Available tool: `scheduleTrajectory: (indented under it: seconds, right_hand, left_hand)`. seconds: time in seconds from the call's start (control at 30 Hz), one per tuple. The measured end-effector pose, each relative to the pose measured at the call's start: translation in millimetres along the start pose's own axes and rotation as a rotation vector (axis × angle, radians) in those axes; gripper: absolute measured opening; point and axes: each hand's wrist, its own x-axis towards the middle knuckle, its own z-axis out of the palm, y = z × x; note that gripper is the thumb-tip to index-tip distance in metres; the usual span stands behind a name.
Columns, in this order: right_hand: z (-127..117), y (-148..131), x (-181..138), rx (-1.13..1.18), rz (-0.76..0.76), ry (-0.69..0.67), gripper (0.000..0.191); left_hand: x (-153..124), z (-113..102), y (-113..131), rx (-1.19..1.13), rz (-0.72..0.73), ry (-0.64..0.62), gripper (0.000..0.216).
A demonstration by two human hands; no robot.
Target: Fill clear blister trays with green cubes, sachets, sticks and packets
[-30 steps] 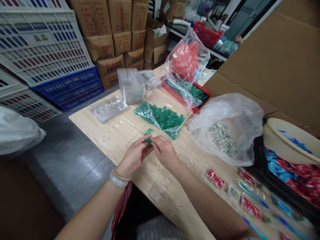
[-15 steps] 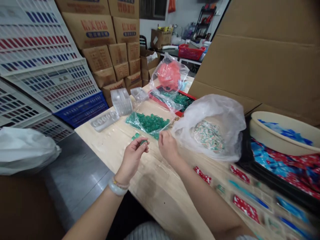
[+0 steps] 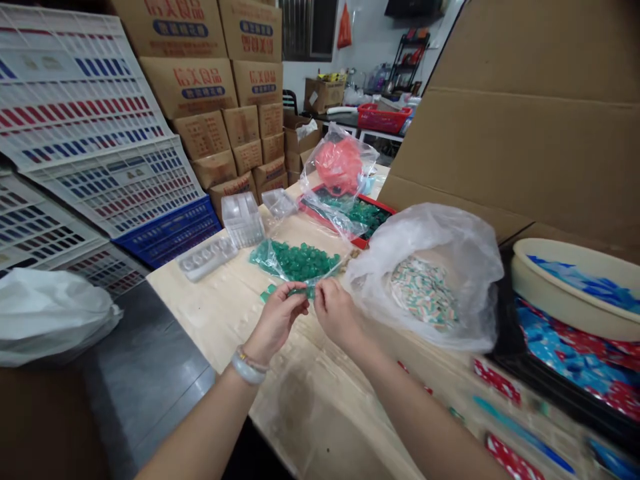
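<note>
My left hand [image 3: 281,317] pinches a small green piece [image 3: 306,291] above the wooden table. Close on its right, my right hand [image 3: 336,312] is closed with thumb and fingertips together at the green piece's right end; whether it grips that piece or something else is hidden. Just beyond both hands, a heap of small green pieces [image 3: 303,260] lies on clear plastic. A few loose green pieces [image 3: 269,291] rest beside my left fingertips. To the right, an open translucent bag [image 3: 465,240] holds many small white, green and orange pieces [image 3: 423,290].
Clear plastic trays [image 3: 207,257] stand at the table's left edge. Behind the heap is a red tray [image 3: 320,213] with more green pieces. A cream basin [image 3: 565,293] of blue pieces stands right, near red and blue packets [image 3: 500,380]. Crates [image 3: 160,233] and cartons [image 3: 200,87] line the left.
My hands have come together, so the fingertips now meet around the green piece. The view has shifted slightly, with the background sitting lower in the picture.
</note>
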Motion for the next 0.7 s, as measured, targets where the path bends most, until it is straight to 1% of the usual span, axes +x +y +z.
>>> scheduleTrajectory:
  seconds: [0.13, 0.23, 0.27, 0.33, 0.4, 0.43, 0.47, 0.53, 0.57, 0.63, 0.7]
  right_hand:
    - [20, 5, 20, -0.248, -0.018, -0.012, 0.018]
    - [24, 22, 50, -0.358, 0.021, -0.028, 0.019]
    - [21, 32, 64, -0.389, 0.043, -0.031, 0.019]
    - [6, 57, 100, -0.461, 0.122, -0.029, 0.017]
    - [-16, 89, 139, -0.549, 0.272, 0.009, 0.019]
    - [-27, 105, 159, -0.595, 0.356, 0.023, 0.023]
    - [-38, 121, 178, -0.618, 0.39, 0.034, 0.027]
    - [-53, 149, 207, -0.632, 0.438, 0.02, 0.025]
    - [-56, 160, 218, -0.628, 0.449, 0.002, 0.022]
    - [-57, 175, 230, -0.619, 0.471, -0.033, 0.024]
    - [-56, 176, 233, -0.626, 0.496, -0.088, 0.026]
  left_hand:
    - [18, -7, 2, 0.049, -0.018, 0.046, 0.015]
    - [26, -15, 6, 0.089, -0.073, 0.001, 0.012]
    - [28, -19, 8, 0.098, -0.098, -0.025, 0.012]
    - [32, -28, 12, 0.111, -0.134, -0.057, 0.015]
    - [35, -38, 14, 0.141, -0.148, -0.066, 0.017]
    - [38, -43, 14, 0.164, -0.154, -0.067, 0.018]
    - [40, -48, 13, 0.188, -0.159, -0.071, 0.019]
    - [44, -56, 12, 0.224, -0.16, -0.065, 0.02]
    - [45, -60, 11, 0.231, -0.153, -0.042, 0.021]
    - [47, -67, 8, 0.225, -0.136, 0.022, 0.021]
    - [45, -72, 6, 0.208, -0.139, 0.072, 0.022]
